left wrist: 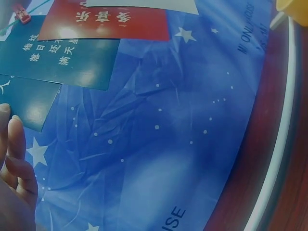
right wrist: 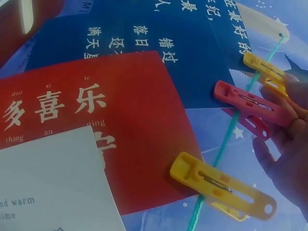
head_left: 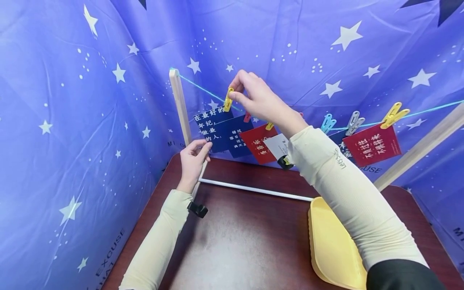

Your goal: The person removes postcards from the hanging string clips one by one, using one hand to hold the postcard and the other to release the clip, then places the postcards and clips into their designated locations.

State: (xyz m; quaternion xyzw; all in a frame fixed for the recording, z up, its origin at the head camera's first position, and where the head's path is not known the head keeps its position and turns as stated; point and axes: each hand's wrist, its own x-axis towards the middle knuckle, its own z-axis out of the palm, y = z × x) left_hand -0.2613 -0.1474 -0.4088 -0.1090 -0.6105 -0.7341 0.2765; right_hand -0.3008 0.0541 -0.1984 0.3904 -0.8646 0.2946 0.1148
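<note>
My right hand (head_left: 259, 94) pinches a yellow clothespin (head_left: 228, 101) by its upper end. The clothespin sits on the green cord (head_left: 201, 87), over the top right corner of a dark blue card (head_left: 204, 125) with white lettering. Down at that card's lower left corner, my left hand (head_left: 193, 161) holds its edge between thumb and fingers. A second blue card (right wrist: 130, 57) overlaps the first, under a red clothespin (right wrist: 250, 103). Beside it a red card (right wrist: 72, 110) hangs from another yellow clothespin (right wrist: 216, 185), partly covered by a white card (head_left: 276, 145).
Wooden posts (head_left: 179, 104) carry the cord at both sides. Farther right hang another red card (head_left: 371, 145) and a partly hidden blue one, with blue, grey and yellow clothespins. A white rod (head_left: 253, 189) crosses the table (head_left: 224, 241); a yellow tray (head_left: 315, 249) stands at right.
</note>
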